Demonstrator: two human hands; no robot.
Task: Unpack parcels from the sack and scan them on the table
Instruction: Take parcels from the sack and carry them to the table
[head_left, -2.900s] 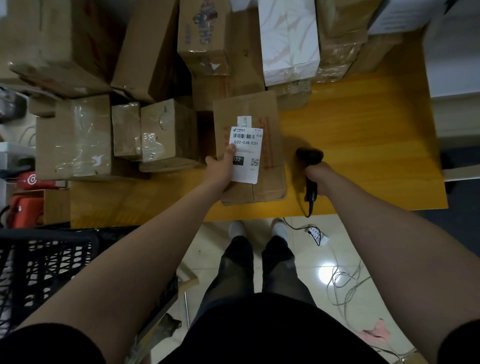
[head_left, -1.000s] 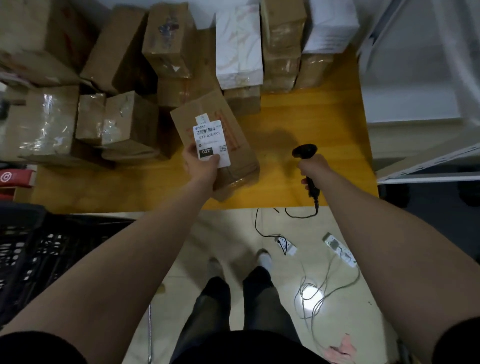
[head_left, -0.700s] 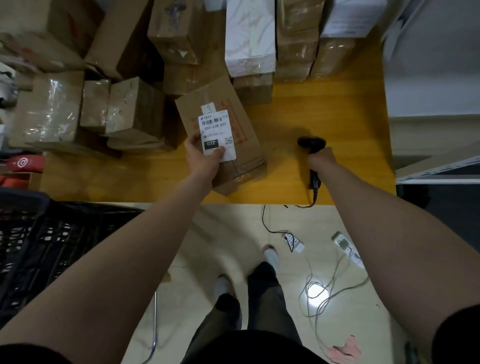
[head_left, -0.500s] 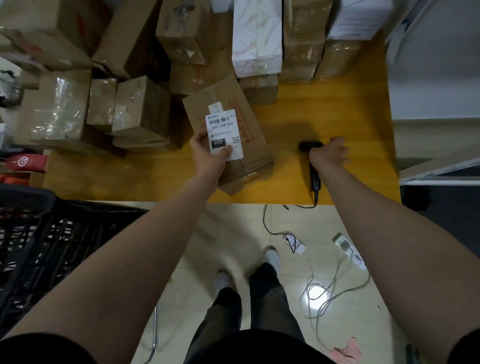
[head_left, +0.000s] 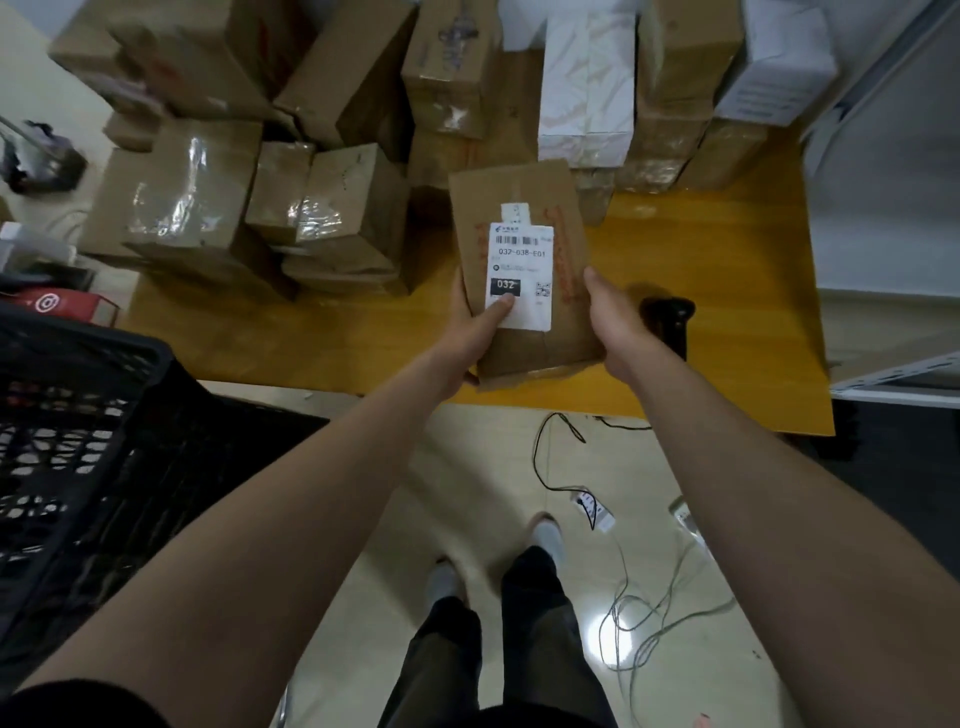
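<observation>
— What is happening over the yellow table (head_left: 727, 312)?
— In front of the stacked boxes (head_left: 332, 218), the parcel (head_left: 537, 351) is being held at the near edge: left hand (head_left: 470, 327) gripping its left side, thumb pressing the white label (head_left: 521, 260), right hand (head_left: 610, 317) clasping its right side.
— And the scanner (head_left: 670, 322)?
— Lying just beside the right hand.

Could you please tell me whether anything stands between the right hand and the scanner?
Nothing visible does. The right hand grips the right edge of the parcel, and the scanner lies on the table just to the right of that hand.
</observation>
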